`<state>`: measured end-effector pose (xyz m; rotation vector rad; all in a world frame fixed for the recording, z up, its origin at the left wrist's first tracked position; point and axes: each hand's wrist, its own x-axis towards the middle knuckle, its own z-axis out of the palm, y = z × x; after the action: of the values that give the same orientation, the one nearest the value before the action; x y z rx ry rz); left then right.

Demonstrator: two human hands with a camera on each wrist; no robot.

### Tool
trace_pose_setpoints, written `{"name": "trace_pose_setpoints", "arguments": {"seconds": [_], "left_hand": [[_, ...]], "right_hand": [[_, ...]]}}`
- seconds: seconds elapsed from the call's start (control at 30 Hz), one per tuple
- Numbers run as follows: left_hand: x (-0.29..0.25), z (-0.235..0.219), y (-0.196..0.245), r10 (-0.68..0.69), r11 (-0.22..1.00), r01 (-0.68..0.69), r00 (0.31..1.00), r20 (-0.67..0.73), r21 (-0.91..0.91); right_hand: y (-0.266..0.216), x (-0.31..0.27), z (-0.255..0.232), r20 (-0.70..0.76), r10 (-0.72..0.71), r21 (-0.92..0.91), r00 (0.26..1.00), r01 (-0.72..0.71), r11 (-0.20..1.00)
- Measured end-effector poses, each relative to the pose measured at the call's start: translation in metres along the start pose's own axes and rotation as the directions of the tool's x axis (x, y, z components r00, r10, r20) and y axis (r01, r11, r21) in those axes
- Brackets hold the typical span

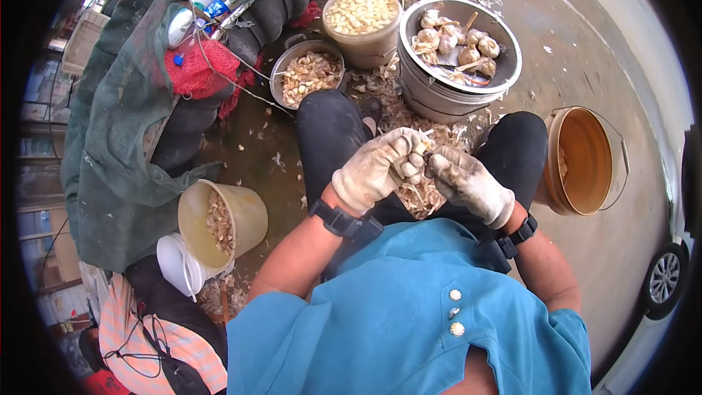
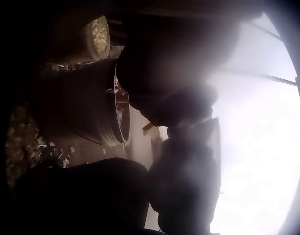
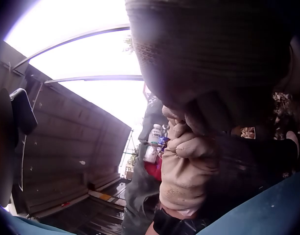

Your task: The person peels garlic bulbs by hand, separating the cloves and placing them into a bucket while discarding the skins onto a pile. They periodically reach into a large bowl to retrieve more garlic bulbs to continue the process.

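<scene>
Both hands wear off-white work gloves and meet over the person's lap. Curled fingers of the left hand pinch a small pale garlic clove. From the other side, the right hand grips the same clove, fingertips against the left ones. In the left wrist view the hands are dark silhouettes, with a yellowish bit showing at the fingertips. The right wrist view shows the left glove with bent fingers behind the dark right glove. Garlic bulbs lie in a metal basin beyond the knees.
The basin sits on a bucket. A tub of peeled cloves and a pot of unpeeled cloves stand left of it. A yellowish bucket tilts at left, an orange-brown bucket at right. Garlic skins litter the ground.
</scene>
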<state>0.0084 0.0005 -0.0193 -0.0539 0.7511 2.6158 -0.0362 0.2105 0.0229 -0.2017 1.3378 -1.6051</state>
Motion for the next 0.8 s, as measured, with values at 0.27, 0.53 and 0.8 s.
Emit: {"name": "trace_pose_setpoints", "arguments": {"seconds": [0.27,0.53,0.8], "left_hand": [[0.004,0.007,-0.006,0.008,1.0,-0.01,0.985,-0.17,-0.012],[0.011,0.01,-0.011,0.236,0.813,-0.136,0.966,-0.108,0.567],[0.019,0.006,-0.002,0.093,0.985,-0.031,0.925,-0.369,0.172]], "right_hand": [[-0.004,0.006,0.002,-0.054,0.096,0.2,0.994,-0.084,0.976],[0.011,0.019,-0.01,-0.028,-0.254,-0.435,0.967,0.217,0.874],[0.025,0.012,-0.02,0.06,-0.368,-0.692,0.928,0.304,0.654]]}}
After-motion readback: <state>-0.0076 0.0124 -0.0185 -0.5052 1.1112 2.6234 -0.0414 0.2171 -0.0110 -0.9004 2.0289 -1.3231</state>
